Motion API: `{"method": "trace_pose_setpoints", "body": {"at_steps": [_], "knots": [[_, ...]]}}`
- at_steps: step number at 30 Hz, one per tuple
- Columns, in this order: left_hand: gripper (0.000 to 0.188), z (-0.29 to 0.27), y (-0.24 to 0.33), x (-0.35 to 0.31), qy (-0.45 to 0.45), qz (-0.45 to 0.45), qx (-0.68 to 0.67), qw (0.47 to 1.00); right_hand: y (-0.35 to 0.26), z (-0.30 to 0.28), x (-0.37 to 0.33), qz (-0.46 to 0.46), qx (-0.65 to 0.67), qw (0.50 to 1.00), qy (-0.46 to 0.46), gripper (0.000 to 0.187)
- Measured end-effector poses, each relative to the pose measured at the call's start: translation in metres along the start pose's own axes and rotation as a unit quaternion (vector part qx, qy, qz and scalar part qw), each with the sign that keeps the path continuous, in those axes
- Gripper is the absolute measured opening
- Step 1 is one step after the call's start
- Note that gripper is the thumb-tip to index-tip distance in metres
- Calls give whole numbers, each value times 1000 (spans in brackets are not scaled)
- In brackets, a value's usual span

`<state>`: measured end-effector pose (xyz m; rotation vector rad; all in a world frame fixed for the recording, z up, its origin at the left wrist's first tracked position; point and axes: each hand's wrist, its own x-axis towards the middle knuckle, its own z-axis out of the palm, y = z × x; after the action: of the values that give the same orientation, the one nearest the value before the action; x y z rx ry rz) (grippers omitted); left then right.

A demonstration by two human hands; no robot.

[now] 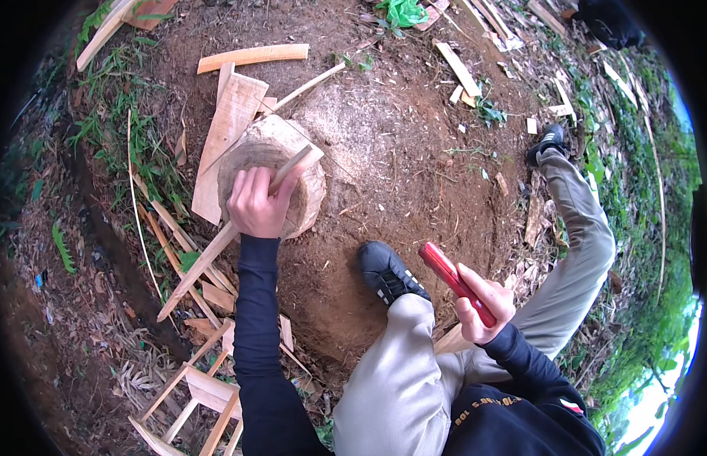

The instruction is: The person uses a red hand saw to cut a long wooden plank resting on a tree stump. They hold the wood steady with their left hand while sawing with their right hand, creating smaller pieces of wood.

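Wears pale grey-beige cloth trousers [391,380] on both sides of the right hand [486,304]. Grips in its fingers a glossy red, elongated object [456,281], with thumb and fingertips closed around its near end and the free end pointing forward and left; cannot tell its exact kind. Has a ladder-like frame of thin, pale wooden bars [211,390] behind and left of the left hand [258,201]. Plants a black shoe with white stripes [385,270] on the ground just left of the right fingers. Clasps a long, square-edged, pale wooden stick [198,277] with the left fingers, curled and pressed together around it. Slants it from behind-left of those fingers to ahead-right, over a round, rough tree stump [312,190] beneath them. Has a broad, flat, pale wooden board [236,110] beyond them, beside the stump, then a curved, orange-tan wooden strip [253,58] and, farthest, a crumpled, bright green plastic bag [403,12] well ahead of both hands.
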<state>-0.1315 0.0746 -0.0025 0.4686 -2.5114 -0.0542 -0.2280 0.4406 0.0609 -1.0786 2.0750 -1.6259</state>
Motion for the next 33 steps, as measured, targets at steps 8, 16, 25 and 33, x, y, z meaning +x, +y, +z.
{"method": "trace_pose_setpoints", "body": {"at_steps": [8,16,25,33], "knots": [[47,1,-2,1,15,10,-8,1000,-1,1,2,22,2,1000,-18,45],[50,4,6,-11,31,9,39,999,-6,10,12,10,-21,1000,-5,46],[41,-2,10,-8,16,-6,25,1000,-2,24,8,37,-21,999,3,44],[33,9,-7,-11,33,-14,8,999,15,-18,-29,24,-103,994,-5,45]]}}
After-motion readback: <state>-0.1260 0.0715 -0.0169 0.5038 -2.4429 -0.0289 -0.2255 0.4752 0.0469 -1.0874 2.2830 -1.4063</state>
